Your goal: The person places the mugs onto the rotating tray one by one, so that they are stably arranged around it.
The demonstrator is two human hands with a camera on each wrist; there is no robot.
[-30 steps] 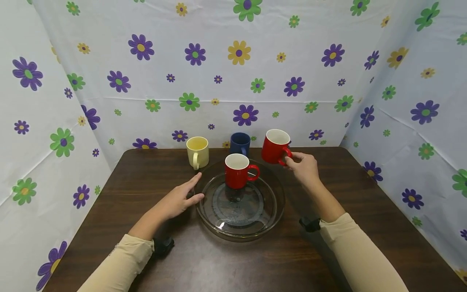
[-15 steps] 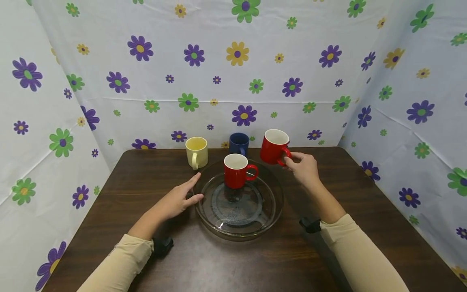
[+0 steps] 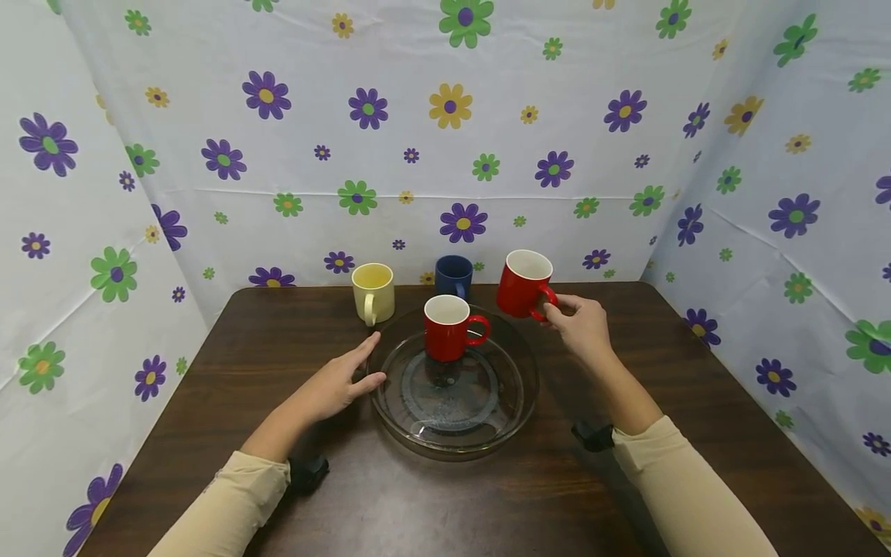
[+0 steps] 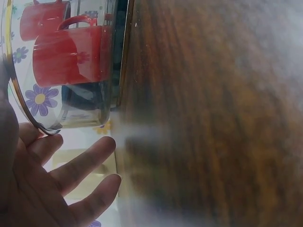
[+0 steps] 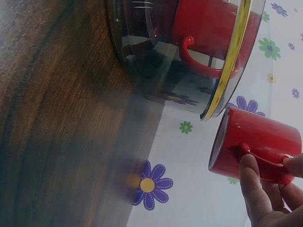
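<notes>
Still aloft (tilted), red mug [image 3: 517, 295]

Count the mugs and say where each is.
4: one red mug in the dish, another red mug in the right hand, blue mug behind the dish, yellow mug beyond the left hand.

Shows no legible text, label, brand name, number or sign in any of the three views: head, left wrist or right wrist.
</notes>
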